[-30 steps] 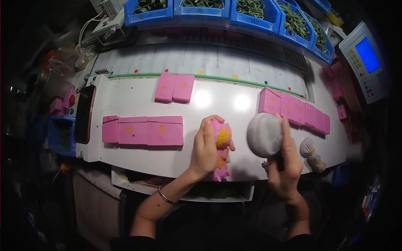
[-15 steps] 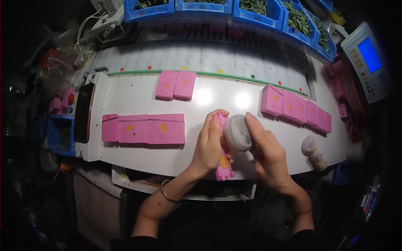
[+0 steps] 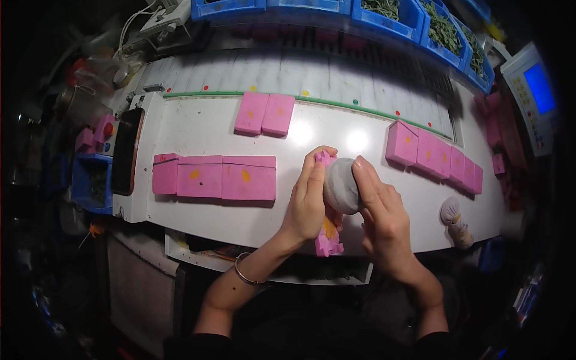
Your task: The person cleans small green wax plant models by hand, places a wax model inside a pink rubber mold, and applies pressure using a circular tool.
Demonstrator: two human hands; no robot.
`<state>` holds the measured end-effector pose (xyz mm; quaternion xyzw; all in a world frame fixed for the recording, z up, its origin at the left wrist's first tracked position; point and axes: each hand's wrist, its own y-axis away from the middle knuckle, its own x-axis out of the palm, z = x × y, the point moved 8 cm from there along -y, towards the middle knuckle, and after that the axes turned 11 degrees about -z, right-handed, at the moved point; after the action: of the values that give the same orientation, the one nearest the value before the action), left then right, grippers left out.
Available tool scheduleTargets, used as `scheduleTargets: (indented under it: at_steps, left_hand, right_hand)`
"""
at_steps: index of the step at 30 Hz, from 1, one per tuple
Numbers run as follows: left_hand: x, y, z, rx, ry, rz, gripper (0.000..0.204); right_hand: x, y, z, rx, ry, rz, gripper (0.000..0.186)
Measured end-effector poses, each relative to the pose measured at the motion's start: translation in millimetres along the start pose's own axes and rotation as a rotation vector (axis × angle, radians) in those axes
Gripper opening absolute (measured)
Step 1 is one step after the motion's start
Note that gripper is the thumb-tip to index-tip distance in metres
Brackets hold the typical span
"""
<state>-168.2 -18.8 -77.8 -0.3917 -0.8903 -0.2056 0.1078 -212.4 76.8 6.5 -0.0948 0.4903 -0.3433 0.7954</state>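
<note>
left hand [image 3: 308, 207] clasps pink piece [image 3: 327, 245], long axis pointing away; right hand [image 3: 386, 219] grips pad [image 3: 342, 187]

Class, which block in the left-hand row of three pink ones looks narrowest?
The leftmost block; the middle block and rightmost block are both wider and show yellow spots.

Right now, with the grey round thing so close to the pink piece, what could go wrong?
The grey round thing in the right hand might bump the left hand, which grips the pink piece right beside it. The pink piece might twist or get knocked, because its lower end sticks out below the left hand. The bundled cloth-topped tool could perhaps fall if bumped, since it lies close to the front edge of the white table.
</note>
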Motion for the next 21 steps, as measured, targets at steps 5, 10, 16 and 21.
scheduleTargets:
  at_steps: [5,10,16,21]
  left_hand:
    - [-18.8,2.4,-10.7,0.430,-0.314,-0.046,0.044]
    - [-18.6,12.4,-42.4,0.590,-0.116,-0.136,0.054]
    - [-25.2,12.9,-42.6,0.618,-0.475,-0.146,0.054]
    - [-10.1,22.5,-49.3,0.715,-0.412,-0.134,0.053]
  right_hand:
    - [-6.5,-3.3,-18.9,0.390,-0.345,0.138,0.073]
    - [-16.0,14.3,10.3,0.085,-0.126,0.088,0.079]
    - [6.0,22.9,8.3,0.098,-0.134,0.366,0.083]
    - [9.1,22.2,22.6,0.023,-0.047,0.348,0.085]
